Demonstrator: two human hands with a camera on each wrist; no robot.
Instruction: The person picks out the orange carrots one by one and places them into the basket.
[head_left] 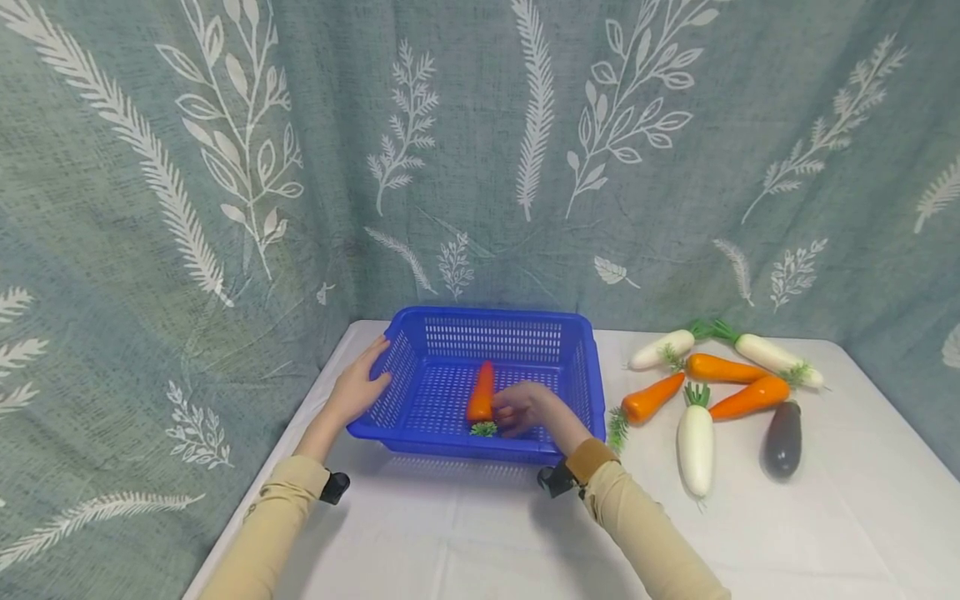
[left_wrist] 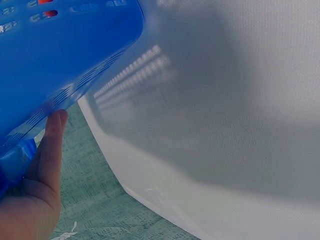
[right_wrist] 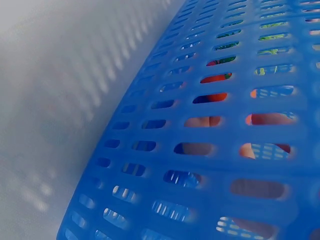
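Note:
A blue plastic basket (head_left: 480, 446) with slotted walls stands on the white table. Its left rim is held by my left hand (head_left: 358, 387), thumb over the edge and fingers along the outer side; in the left wrist view the fingers (left_wrist: 50, 150) lie against the outer wall. Inside lies a single orange toy carrot (head_left: 482, 393), its green top toward me. My right hand (head_left: 525, 407) reaches over the front rim, fingers loosely bent beside the carrot, with no grip on it visible. The right wrist view shows mostly slotted basket wall (right_wrist: 210, 135), hiding most of that hand.
Right of the basket lie a carrot (head_left: 652, 398), two more carrots (head_left: 723, 368) close together, white radishes (head_left: 696, 450) with green leaves, and a dark eggplant (head_left: 783, 440). A patterned green curtain (head_left: 480, 167) hangs behind the table (head_left: 450, 533).

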